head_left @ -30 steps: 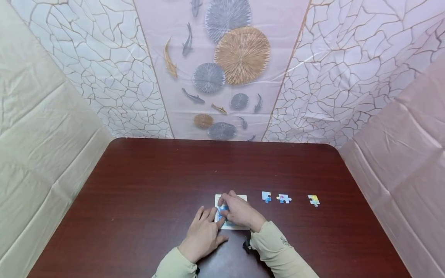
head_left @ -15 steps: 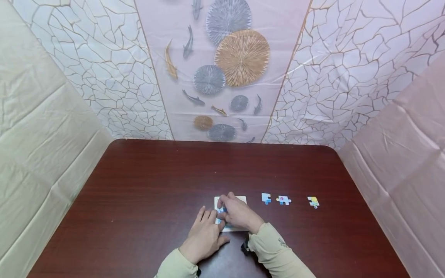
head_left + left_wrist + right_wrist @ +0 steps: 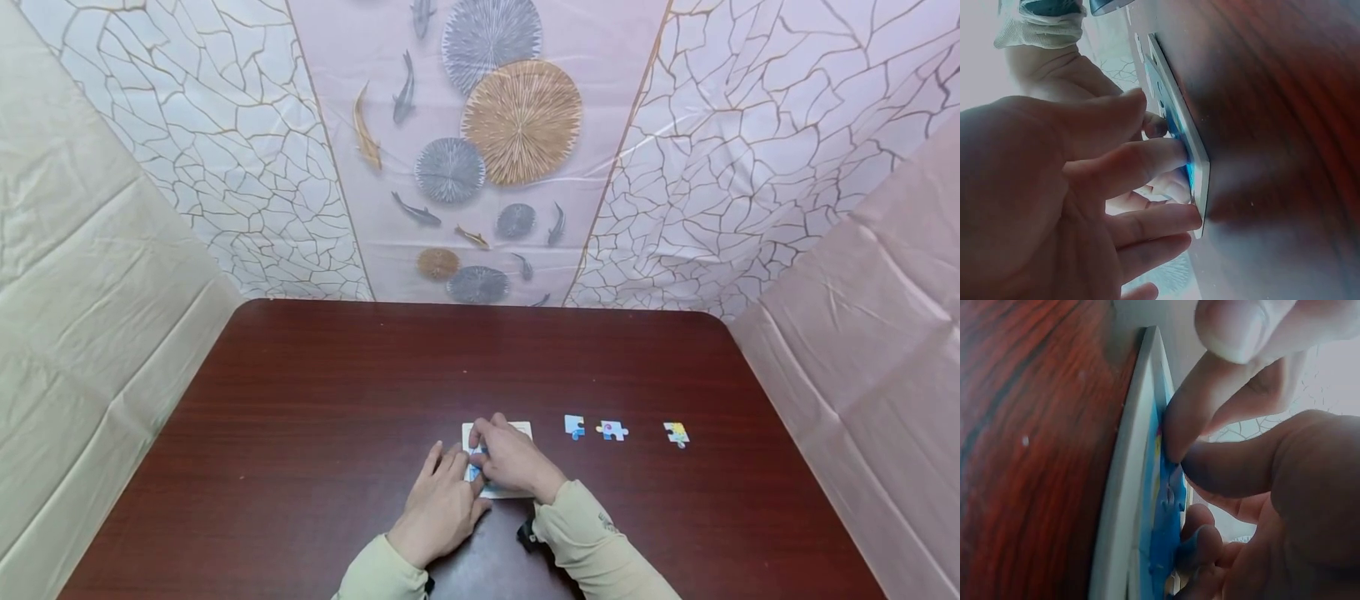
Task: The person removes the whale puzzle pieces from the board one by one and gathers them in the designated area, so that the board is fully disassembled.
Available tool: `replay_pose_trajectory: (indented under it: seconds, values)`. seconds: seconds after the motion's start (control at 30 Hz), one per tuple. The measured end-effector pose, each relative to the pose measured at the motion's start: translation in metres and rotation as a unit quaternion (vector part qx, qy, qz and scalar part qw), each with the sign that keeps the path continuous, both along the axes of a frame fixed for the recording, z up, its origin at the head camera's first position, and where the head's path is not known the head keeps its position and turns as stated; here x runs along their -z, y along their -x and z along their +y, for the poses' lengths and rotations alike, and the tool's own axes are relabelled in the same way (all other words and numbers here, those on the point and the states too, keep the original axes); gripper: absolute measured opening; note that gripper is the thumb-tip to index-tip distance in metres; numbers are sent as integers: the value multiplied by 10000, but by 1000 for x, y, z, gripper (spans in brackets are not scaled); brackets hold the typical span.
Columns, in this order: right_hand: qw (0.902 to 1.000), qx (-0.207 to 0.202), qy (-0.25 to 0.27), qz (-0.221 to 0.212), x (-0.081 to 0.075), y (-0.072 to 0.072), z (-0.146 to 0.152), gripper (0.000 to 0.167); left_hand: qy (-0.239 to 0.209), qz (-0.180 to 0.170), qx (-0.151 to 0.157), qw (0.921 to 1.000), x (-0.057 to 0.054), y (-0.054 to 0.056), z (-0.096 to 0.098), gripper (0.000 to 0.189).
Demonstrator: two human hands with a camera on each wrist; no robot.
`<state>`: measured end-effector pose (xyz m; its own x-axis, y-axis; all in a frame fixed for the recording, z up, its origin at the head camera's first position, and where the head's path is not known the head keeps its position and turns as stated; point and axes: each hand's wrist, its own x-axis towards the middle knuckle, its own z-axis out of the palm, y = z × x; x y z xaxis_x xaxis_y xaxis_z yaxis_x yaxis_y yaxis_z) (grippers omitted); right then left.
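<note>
A jigsaw puzzle board [image 3: 523,430] with a pale border lies flat on the table, largely covered by both hands. My left hand [image 3: 442,504] rests at its left side with extended fingers; in the left wrist view, the index fingertip presses the blue picture and another finger touches the pale rim [image 3: 1204,169]. Across the board, my right hand [image 3: 516,457] has its fingers and thumb bent down onto the picture. In the right wrist view, its thumb and fingers pinch a blue jigsaw piece [image 3: 1180,487], tilted slightly up from the board. Fingers hide much of the piece.
Right of the board lie three loose jigsaw pieces: a light blue one [image 3: 573,427], a blue-and-white one [image 3: 612,431] and a yellow one [image 3: 677,433]. Patterned cloth walls [image 3: 480,167] enclose the dark red table [image 3: 337,375] at the back and sides.
Both hands stay on the board, with only slight shifts. The left thumb has drawn a little closer to the board's lower edge. The loose pieces have not moved.
</note>
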<state>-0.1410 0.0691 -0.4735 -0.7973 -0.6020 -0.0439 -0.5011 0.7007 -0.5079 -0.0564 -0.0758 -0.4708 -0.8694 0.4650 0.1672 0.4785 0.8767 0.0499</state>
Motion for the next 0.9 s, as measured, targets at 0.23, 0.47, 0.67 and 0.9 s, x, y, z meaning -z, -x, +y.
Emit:
replay_pose_trajectory:
  seconds: [0.23,0.47,0.67,0.9]
  values:
    - [9999,-28,60,-103,-1,0,1,12,28,-148,-18,9999,-2,1,0,29]
    - [9997,14,164,-165,0,1,1,12,85,-188,-9,9998,-1,1,0,33]
    - [9992,68,188,-340,1,1,3,10,103,-270,-11,9996,0,1,1,35]
    - [9930,-80,662,-974,-3,2,7,8,82,-265,15,9996,-2,2,0,32]
